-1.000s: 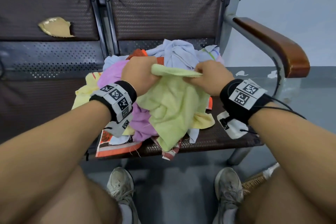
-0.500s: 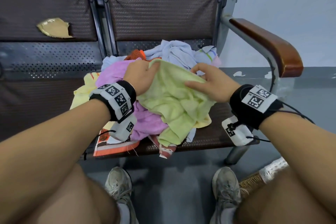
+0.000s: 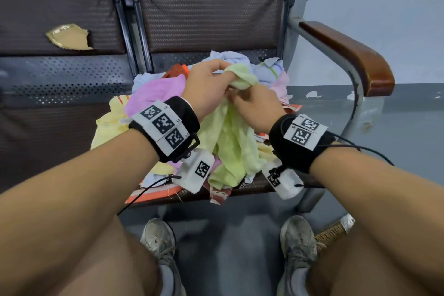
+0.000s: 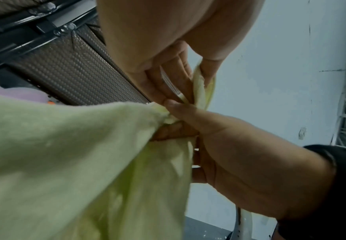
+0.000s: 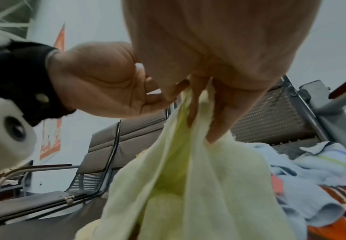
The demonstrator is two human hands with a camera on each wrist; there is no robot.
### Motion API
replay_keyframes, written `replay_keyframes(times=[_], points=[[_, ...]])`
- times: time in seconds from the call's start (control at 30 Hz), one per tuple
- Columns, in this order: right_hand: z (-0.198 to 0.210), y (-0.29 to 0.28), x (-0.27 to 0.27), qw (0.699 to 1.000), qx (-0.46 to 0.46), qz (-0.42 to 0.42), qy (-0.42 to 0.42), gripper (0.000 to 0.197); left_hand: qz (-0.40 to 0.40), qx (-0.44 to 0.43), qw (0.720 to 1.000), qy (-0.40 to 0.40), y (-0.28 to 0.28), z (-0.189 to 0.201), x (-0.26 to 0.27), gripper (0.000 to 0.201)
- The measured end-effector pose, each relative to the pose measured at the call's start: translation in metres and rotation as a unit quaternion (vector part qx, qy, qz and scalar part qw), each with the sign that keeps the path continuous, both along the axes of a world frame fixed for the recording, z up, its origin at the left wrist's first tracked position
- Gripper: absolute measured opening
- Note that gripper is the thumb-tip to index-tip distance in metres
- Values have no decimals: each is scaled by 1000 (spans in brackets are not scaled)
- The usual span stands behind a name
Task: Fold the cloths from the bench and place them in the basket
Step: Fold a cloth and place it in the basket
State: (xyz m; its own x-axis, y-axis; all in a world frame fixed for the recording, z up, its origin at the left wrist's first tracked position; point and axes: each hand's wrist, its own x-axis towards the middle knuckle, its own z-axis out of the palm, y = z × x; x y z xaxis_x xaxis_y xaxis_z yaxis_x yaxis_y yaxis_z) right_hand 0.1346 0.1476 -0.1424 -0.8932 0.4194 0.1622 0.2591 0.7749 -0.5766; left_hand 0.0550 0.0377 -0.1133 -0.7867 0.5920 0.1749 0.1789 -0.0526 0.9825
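A light green cloth [image 3: 228, 144] hangs bunched above the pile of cloths [image 3: 153, 94] on the bench seat. My left hand [image 3: 206, 86] pinches its top edge, which sticks up past the fingers as a green tuft. My right hand [image 3: 254, 106] grips the same cloth just below, close against the left hand. In the left wrist view the green cloth [image 4: 75, 162] fills the lower left and both hands meet at its gathered edge. The right wrist view has the green cloth [image 5: 198, 186] hanging from my right hand's fingers [image 5: 219, 116]. A corner of the woven basket [image 3: 334, 233] shows by my right foot.
The pile holds pink, yellow, pale blue and orange cloths. The bench has a dark mesh backrest [image 3: 211, 14] and a wooden armrest [image 3: 348, 53] on the right. A second seat [image 3: 48, 103] lies to the left. My shoes [image 3: 158, 240] stand on the grey floor below.
My hands have come together at the top of the green cloth and lifted it; a second ago they held its edge spread apart, then laid it over the pile.
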Motion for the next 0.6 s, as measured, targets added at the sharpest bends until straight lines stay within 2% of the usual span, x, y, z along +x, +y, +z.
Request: replay_keyframes(times=[0.07, 0.13, 0.27, 0.3, 0.37, 0.47, 0.53, 0.6], points=[[-3, 1, -4, 998, -6, -54, 23, 58, 6, 8, 1000, 21, -4, 2, -1, 13], [-6, -1, -5, 997, 13, -70, 10, 59, 9, 13, 1000, 20, -9, 3, -1, 13], [-12, -4, -10, 997, 65, -50, 13, 37, 53, 0, 997, 47, -11, 3, -5, 13], [-13, -4, -10, 998, 52, -37, 13, 36, 65, -1, 997, 46, -11, 3, -8, 13], [-14, 0, -9, 999, -44, -12, 27, 35, 84, -1, 996, 26, -10, -1, -14, 9], [-11, 5, -7, 977, -192, -21, 89, 30, 111, 9, 993, -30, -8, -8, -20, 5], [-8, 6, -7, 967, -219, -44, 120, 36, 108, 27, 992, -65, -6, -11, -21, 7], [-9, 5, -7, 984, -143, -14, 103, 40, 111, 32, 989, -91, -3, -9, -26, 16]])
